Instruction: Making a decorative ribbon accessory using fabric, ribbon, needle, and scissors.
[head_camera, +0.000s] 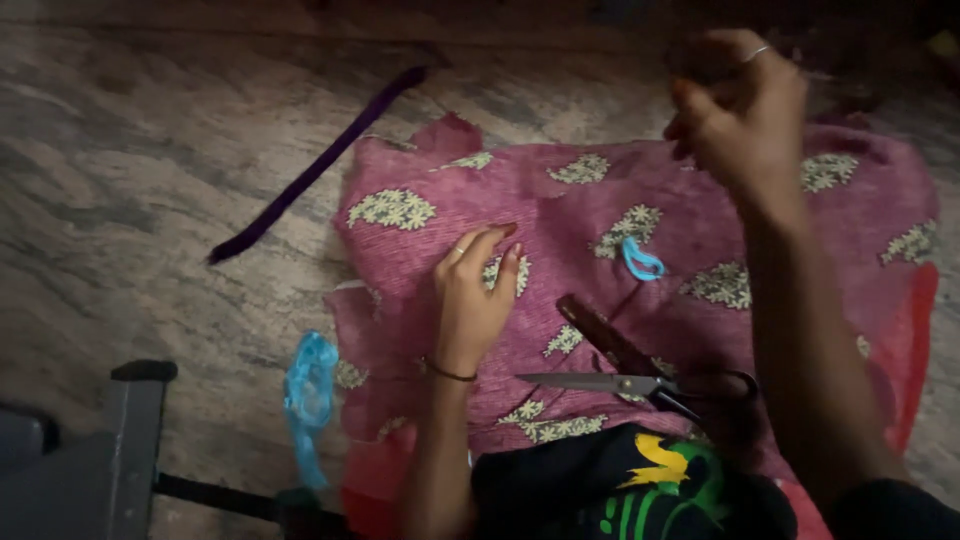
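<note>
Stone flooring, grey and mottled, lay under everything, and the pink flowered cloth was spread flat across the middle of it. Nearest the camera, at six o'clock, sat a dark garment with a yellow and green print, and at seven o'clock the grey leg of some furniture, with a crumpled scrap of blue plastic just beside the cloth's near-left edge. The scissors lay on the cloth at about five o'clock from the left hand, blades shut and pointing toward nine o'clock, handles toward three; their long axis ran across the view, and a brown stick-like piece lay slanted against them. That left hand rested on the cloth, fingers drawn loosely together and pressed down on a flower, holding nothing. It seemed the nearer hand to the scissor tips, while the handles lay under the right forearm. A small blue loop sat on the cloth at one o'clock from the left hand. Farther off, at one o'clock in the view, the right hand was raised above the far edge with fingertips pinched together; what it pinched was too dark and blurred to tell. Beyond the cloth's far-left corner a purple strip ran diagonally over bare floor, where open room appeared widest.
</note>
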